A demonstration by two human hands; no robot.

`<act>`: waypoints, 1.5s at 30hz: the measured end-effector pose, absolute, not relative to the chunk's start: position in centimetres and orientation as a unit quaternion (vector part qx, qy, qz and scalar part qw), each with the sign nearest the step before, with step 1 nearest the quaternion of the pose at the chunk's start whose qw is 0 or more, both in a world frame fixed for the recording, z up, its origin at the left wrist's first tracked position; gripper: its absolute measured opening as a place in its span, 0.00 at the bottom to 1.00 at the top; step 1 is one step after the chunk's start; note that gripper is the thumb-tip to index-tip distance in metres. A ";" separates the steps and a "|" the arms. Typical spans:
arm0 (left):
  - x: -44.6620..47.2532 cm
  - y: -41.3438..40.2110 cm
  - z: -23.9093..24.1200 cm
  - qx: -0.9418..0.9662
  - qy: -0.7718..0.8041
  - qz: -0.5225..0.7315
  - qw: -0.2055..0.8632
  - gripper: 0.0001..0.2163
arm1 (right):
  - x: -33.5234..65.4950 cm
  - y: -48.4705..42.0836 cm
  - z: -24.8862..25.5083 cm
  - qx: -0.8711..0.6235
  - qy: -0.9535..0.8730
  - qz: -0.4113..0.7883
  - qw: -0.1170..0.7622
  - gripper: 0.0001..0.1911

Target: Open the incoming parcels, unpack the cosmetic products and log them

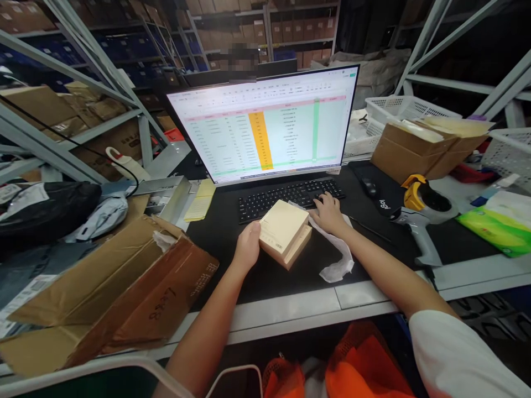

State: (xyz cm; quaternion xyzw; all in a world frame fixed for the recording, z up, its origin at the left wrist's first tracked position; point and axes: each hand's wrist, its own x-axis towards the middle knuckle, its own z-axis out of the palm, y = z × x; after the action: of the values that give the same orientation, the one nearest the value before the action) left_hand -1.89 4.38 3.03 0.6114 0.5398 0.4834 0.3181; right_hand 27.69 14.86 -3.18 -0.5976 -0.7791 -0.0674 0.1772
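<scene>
One dark plastic bag (53, 204) at far left, lying by an open brown carton (153, 298), top spread wide and handwriting on the near side: opening done there, apparently. Past that, a pad of yellow notes (201, 200), lying flat just left of the monitor.

Next, the left hand (248, 243), clamped on a cream box (283, 224), thumb along the left edge, fingers mostly hidden beneath. Held above the black desk mat (232, 282), tilted, printed label facing up. Just under the cream top, a tan part (299, 249), slightly offset; cannot tell whether base or second box. No opening visible in the cream face, so presumably contents, if any, not yet out.

Behind, a monitor (290, 132) showing a spreadsheet, one column orange, one row green near the bottom: many rows apparently filled, too small to read. Below, a black keyboard (269, 196), and at the right end of it the right hand (329, 213), fingers apart on the keys, gripping nothing. Judging by that, keying in progress rather than finished.

Nearby, a loose white strip (338, 268), lying on the mat. Farther right, a mouse (369, 188), untouched; then a scanner (423, 235), laid down and unheld; last, a green tissue pack (498, 229).
</scene>
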 end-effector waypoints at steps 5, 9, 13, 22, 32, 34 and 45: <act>-1.9 4.3 3.0 0.606 0.539 0.479 0.335 0.29 | 28.0 14.9 -3.3 -0.588 -0.788 -0.055 0.175 0.29; -2.1 4.5 2.8 0.604 0.544 0.476 0.335 0.29 | 28.0 15.0 -3.6 -0.590 -0.783 -0.069 0.184 0.28; -2.4 5.0 2.1 0.579 0.527 0.484 0.391 0.29 | 28.1 15.2 -3.9 -0.592 -0.783 -0.057 0.181 0.27; -2.0 5.2 2.1 0.446 0.489 0.484 0.572 0.37 | 28.7 15.5 -4.2 -0.575 -0.783 -0.047 0.232 0.30; -1.6 5.0 2.2 0.393 0.473 0.501 0.609 0.35 | 28.7 15.5 -4.0 -0.567 -0.789 -0.033 0.233 0.29; -1.5 5.0 2.2 0.392 0.478 0.505 0.603 0.35 | 28.6 15.5 -3.9 -0.560 -0.796 -0.024 0.229 0.28; -1.1 4.9 2.5 0.360 0.494 0.522 0.595 0.36 | 28.4 15.1 -3.3 -0.570 -0.796 0.002 0.204 0.28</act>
State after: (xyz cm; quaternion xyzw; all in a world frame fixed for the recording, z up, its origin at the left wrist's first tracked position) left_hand -1.12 4.88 2.52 0.3605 0.4935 0.5220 0.5950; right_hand 28.37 15.08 -3.31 -0.5695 -0.7962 0.0024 0.2042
